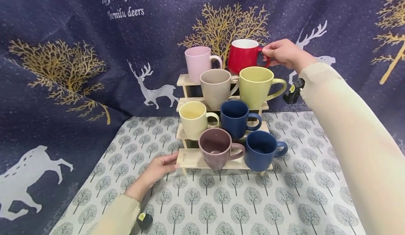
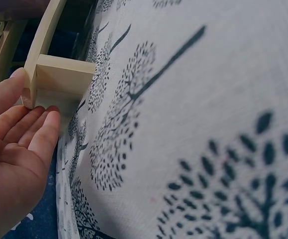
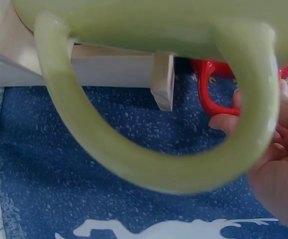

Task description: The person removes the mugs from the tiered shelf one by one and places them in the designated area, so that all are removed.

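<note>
My right hand (image 1: 282,54) pinches the handle of a red mug (image 1: 243,58) with a white inside, at the right of the top tier of a wooden stepped rack (image 1: 190,157). In the right wrist view, a yellow-green mug's handle (image 3: 178,174) partly hides that hand (image 3: 278,149) and the red handle (image 3: 208,99). My left hand (image 1: 162,165) holds the left end of the rack's lowest board. Its thumb (image 2: 9,92) lies on one side of the board and the fingertips on the other. A pink mug (image 1: 197,63) stands left of the red one.
Lower tiers carry a beige mug (image 1: 215,89), a yellow-green mug (image 1: 254,87), a pale yellow mug (image 1: 193,121), two navy mugs (image 1: 234,121) and a mauve mug (image 1: 215,149), handles rightward. Behind the tree-print cloth (image 1: 205,200) hangs a dark blue deer curtain (image 1: 164,24).
</note>
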The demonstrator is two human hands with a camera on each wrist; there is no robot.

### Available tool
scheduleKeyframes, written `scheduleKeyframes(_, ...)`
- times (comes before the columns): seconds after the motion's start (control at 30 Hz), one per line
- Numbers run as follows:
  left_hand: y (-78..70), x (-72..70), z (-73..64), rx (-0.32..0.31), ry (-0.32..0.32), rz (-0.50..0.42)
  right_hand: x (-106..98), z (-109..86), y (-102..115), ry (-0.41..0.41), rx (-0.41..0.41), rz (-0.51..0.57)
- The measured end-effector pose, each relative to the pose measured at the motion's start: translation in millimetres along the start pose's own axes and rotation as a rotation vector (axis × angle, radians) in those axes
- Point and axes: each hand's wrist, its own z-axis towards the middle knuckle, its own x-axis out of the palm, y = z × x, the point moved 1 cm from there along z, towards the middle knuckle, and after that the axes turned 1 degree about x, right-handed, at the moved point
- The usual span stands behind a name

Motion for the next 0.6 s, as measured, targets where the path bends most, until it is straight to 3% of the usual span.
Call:
scheduleKeyframes(0.23,-1.3,-0.5,-0.1,-0.010,-0.001,-0.011,-5.4,-1.0,2.5,-0.024,-0.004,-0.053)
scheduleKeyframes(0.6,-0.4,0.0,-0.8,-0.002,-0.002,-0.017,-8.0,-4.6,7.0,-0.085,-0.032,-0.011)
